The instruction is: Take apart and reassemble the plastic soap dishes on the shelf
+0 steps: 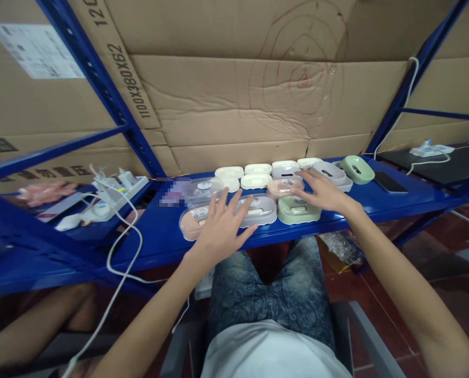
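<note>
Left hand (220, 226) flat, fingers spread, grasping nothing, palm over the front edge of the blue shelf (159, 236), fingertips resting on a clear-lidded case (258, 210) and just beside a pink case (193, 223). Right hand (323, 191) also released, fingers extended, lying across a green case (297, 211) and touching a second pink case (285, 186) behind it. Toward the back edge: row of cream cases (256, 176), grey case (331, 172), green case tilted on its neighbour (356, 169). Black phone (389, 182) lies near the shelf's right end. Power strip (114, 191) with white cables sits at the left end.
</note>
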{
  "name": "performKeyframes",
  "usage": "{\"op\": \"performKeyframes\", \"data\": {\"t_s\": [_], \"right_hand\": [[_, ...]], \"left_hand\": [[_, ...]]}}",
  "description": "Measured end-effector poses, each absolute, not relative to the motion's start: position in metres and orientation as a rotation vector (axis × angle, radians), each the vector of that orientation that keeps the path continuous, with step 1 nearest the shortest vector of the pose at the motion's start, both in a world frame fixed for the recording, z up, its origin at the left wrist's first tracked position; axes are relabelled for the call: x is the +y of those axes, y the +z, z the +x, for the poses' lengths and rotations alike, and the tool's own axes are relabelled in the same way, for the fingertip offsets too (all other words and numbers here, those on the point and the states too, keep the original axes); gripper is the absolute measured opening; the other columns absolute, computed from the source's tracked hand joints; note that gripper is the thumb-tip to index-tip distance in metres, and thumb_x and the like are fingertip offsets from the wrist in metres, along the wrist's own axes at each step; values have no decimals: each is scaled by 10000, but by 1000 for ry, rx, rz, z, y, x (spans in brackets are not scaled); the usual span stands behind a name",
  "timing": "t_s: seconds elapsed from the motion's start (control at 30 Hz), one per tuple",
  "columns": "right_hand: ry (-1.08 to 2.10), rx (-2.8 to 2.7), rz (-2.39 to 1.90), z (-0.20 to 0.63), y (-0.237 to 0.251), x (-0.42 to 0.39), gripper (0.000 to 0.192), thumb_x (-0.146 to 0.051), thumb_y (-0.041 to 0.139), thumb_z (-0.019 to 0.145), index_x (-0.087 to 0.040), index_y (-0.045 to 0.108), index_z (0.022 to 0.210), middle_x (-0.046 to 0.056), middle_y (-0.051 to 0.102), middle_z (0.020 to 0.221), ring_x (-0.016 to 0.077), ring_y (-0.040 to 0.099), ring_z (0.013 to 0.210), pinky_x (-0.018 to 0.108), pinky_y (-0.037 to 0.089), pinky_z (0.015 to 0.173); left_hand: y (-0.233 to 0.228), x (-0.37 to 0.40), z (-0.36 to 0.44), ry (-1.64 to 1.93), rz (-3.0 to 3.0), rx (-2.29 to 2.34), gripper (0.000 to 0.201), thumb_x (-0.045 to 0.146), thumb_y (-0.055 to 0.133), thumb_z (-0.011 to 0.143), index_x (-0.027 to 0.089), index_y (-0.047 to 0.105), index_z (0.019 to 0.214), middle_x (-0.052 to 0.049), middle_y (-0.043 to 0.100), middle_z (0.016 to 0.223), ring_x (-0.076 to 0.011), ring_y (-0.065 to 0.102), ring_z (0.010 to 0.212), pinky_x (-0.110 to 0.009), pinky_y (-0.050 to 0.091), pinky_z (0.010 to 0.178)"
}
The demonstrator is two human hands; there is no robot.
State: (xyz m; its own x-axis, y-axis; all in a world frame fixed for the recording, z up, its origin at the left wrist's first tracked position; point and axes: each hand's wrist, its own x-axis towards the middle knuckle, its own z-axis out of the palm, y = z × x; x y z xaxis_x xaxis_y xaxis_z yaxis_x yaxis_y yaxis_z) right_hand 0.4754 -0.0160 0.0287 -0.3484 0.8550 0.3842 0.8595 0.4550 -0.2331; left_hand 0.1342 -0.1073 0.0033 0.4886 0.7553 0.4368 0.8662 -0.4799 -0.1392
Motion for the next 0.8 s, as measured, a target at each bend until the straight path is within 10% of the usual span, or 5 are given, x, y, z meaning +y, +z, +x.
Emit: {"op": "performKeyframes", "data": {"t_s": [0.13, 0.37, 0.8], "right_hand": [[-24, -2438, -1317, 473, 10, -34, 857, -764, 476, 1060, -212, 460, 1715, 150, 372, 1813, 405, 314, 1700, 618, 308, 1375], [-175, -2417, -1197, 465, -6, -23, 681, -633, 452, 1112, -176, 611, 1591, 172, 595, 1648, 390, 479, 1598, 608, 389, 1324], [-171, -2399, -1209, 470, -7, -23, 665, -618, 475, 1098, -207, 613, 1603, 159, 557, 1692, 387, 491, 1596, 597, 382, 1325]], "left_hand": [[-12, -121, 113, -447, -2275, -1453, 708, 546, 575, 1098, 179, 485, 1696, -230, 478, 1736, -533, 355, 1648, -744, 315, 1313], [-31, -123, 113, -432, -2242, -1426, 744, 545, 552, 1101, 140, 451, 1717, -234, 472, 1741, -535, 390, 1624, -726, 337, 1299], [-33, -118, 112, -592, -2255, -1391, 658, 495, 564, 1102, 170, 513, 1672, -209, 532, 1705, -477, 435, 1622, -702, 332, 1330]]}}
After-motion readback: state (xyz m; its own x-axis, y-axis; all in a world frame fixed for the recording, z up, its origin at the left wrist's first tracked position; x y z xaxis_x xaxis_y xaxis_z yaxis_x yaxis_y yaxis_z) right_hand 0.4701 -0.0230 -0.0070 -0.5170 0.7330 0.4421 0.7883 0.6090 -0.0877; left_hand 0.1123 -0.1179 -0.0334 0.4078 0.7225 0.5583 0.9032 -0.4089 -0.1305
